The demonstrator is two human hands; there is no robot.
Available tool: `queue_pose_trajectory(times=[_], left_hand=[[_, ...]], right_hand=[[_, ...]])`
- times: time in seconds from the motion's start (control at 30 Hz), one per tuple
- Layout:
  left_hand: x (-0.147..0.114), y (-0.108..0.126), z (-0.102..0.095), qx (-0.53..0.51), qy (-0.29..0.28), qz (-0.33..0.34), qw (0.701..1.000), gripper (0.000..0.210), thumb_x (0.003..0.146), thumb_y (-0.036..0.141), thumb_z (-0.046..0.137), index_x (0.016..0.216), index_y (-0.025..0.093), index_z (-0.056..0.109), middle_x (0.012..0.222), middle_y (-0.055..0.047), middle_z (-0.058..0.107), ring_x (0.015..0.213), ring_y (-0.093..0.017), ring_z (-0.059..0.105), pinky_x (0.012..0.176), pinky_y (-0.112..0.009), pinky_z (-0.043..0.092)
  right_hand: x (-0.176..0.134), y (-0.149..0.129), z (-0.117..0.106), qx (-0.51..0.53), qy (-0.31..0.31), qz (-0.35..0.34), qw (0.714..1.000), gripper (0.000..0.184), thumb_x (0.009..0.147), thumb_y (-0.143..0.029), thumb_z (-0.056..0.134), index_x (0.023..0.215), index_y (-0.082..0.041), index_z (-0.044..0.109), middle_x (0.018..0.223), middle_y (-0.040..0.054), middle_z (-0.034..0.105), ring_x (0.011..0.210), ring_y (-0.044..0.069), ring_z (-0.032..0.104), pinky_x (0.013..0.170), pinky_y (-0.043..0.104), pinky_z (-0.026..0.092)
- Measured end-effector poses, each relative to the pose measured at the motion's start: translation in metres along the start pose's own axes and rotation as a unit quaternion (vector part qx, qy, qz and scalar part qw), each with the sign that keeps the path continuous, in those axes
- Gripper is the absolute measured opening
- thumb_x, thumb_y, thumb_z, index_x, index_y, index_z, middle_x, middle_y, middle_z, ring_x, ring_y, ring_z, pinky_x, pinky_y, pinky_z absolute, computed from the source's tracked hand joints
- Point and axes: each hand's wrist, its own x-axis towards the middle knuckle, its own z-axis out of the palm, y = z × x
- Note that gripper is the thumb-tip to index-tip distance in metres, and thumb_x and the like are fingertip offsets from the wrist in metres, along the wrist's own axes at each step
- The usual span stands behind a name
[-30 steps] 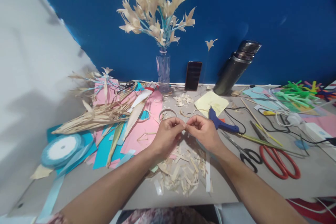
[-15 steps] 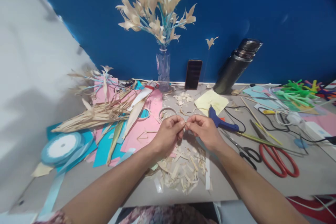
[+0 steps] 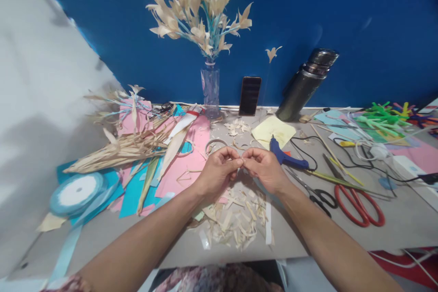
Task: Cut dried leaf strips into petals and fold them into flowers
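My left hand and my right hand meet fingertip to fingertip at the middle of the table. Both are closed in a pinch; whatever lies between the fingers is too small or hidden to make out. Below them spreads a heap of pale husk scraps. Just beyond the left hand lies a tape ring. To the right of the right hand rests a blue glue gun, its nozzle pointing up over a pale yellow paper sheet.
Dried husks and a blue ribbon roll lie left on coloured paper. A bottle of husk flowers, a phone and a dark flask stand along the wall. Black scissors, red-handled scissors and cables lie right.
The whole view has shifted slightly. My hands stay together at nearly the same spot, with the fingers still pinched. Nothing on the table has visibly moved.
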Motion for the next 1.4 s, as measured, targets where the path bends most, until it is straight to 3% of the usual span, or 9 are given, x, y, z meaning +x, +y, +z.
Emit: queue_pose_trajectory(times=[0.1, 0.23, 0.5, 0.63, 0.87, 1.0, 1.1, 1.3, 1.4], left_hand=[[-0.004, 0.004, 0.007, 0.070, 0.056, 0.059, 0.994, 0.023, 0.069, 0.021, 0.080, 0.069, 0.015, 0.058, 0.059, 0.005, 0.055, 0.048, -0.005, 0.044, 0.047, -0.018, 0.032], [-0.006, 0.005, 0.008, 0.130, 0.066, 0.042, 0.988, 0.019, 0.078, 0.028, 0.072, 0.071, 0.015, 0.060, 0.049, 0.005, 0.050, 0.044, -0.006, 0.039, 0.044, -0.018, 0.028], [0.000, -0.007, -0.003, -0.014, 0.002, -0.021, 1.000, 0.024, 0.075, 0.031, 0.077, 0.075, 0.017, 0.057, 0.046, 0.006, 0.049, 0.042, -0.007, 0.040, 0.043, -0.018, 0.030], [0.000, -0.009, -0.004, -0.009, 0.018, -0.048, 0.999, 0.028, 0.074, 0.035, 0.078, 0.073, 0.018, 0.056, 0.044, 0.006, 0.048, 0.038, -0.007, 0.039, 0.039, -0.019, 0.031], [-0.004, -0.006, 0.002, 0.062, 0.086, -0.027, 0.994, 0.025, 0.074, 0.034, 0.074, 0.069, 0.016, 0.057, 0.042, 0.006, 0.048, 0.035, -0.006, 0.036, 0.037, -0.019, 0.025], [-0.003, -0.006, 0.001, 0.047, 0.080, -0.037, 0.995, 0.022, 0.071, 0.031, 0.076, 0.071, 0.015, 0.061, 0.043, 0.005, 0.049, 0.036, -0.006, 0.038, 0.038, -0.018, 0.026], [-0.002, -0.006, 0.001, 0.036, 0.071, -0.038, 0.996, 0.020, 0.070, 0.027, 0.077, 0.074, 0.014, 0.063, 0.045, 0.005, 0.050, 0.037, -0.006, 0.038, 0.039, -0.018, 0.027], [-0.004, 0.000, 0.006, 0.086, 0.093, -0.035, 0.991, 0.015, 0.074, 0.025, 0.070, 0.071, 0.017, 0.057, 0.042, 0.006, 0.047, 0.035, -0.006, 0.035, 0.038, -0.019, 0.025], [-0.004, 0.002, 0.006, 0.125, 0.116, -0.029, 0.985, 0.013, 0.073, 0.024, 0.067, 0.070, 0.017, 0.057, 0.041, 0.006, 0.047, 0.035, -0.006, 0.035, 0.037, -0.019, 0.024]], right_hand=[[0.000, -0.001, 0.001, 0.002, 0.006, -0.003, 1.000, 0.019, 0.073, -0.032, 0.076, 0.073, -0.016, 0.065, 0.047, -0.0066, 0.048, 0.043, 0.007, 0.037, 0.042, 0.021, 0.025], [-0.002, -0.005, 0.002, 0.010, -0.002, -0.013, 1.000, 0.021, 0.072, -0.034, 0.077, 0.074, -0.016, 0.065, 0.058, -0.0025, 0.060, 0.044, 0.006, 0.038, 0.042, 0.021, 0.026], [-0.003, -0.005, 0.003, -0.044, 0.013, -0.040, 0.998, 0.020, 0.075, -0.034, 0.074, 0.076, -0.017, 0.065, 0.060, -0.0016, 0.060, 0.047, 0.009, 0.042, 0.044, 0.022, 0.030], [-0.005, -0.003, 0.005, -0.120, 0.044, -0.092, 0.988, 0.014, 0.077, -0.031, 0.069, 0.075, -0.018, 0.064, 0.062, -0.0016, 0.060, 0.052, 0.012, 0.049, 0.048, 0.024, 0.037], [-0.011, 0.003, 0.008, -0.406, 0.107, -0.279, 0.863, 0.010, 0.087, -0.019, 0.057, 0.079, -0.020, 0.063, 0.068, 0.0010, 0.064, 0.056, 0.014, 0.053, 0.059, 0.027, 0.040], [-0.011, 0.003, 0.007, -0.459, 0.103, -0.312, 0.826, 0.013, 0.089, -0.017, 0.054, 0.080, -0.021, 0.063, 0.073, 0.0032, 0.066, 0.061, 0.016, 0.057, 0.062, 0.028, 0.040], [-0.011, 0.002, 0.007, -0.449, 0.107, -0.306, 0.832, 0.012, 0.088, -0.017, 0.055, 0.080, -0.021, 0.063, 0.073, 0.0028, 0.066, 0.061, 0.015, 0.057, 0.062, 0.028, 0.039], [-0.010, 0.000, 0.009, -0.318, 0.110, -0.195, 0.921, 0.005, 0.085, -0.023, 0.060, 0.083, -0.020, 0.064, 0.069, -0.0005, 0.065, 0.057, 0.014, 0.055, 0.056, 0.025, 0.040], [-0.008, -0.001, 0.008, -0.270, 0.114, -0.140, 0.946, 0.009, 0.086, -0.026, 0.060, 0.087, -0.019, 0.065, 0.071, -0.0003, 0.066, 0.057, 0.014, 0.054, 0.054, 0.026, 0.040]])
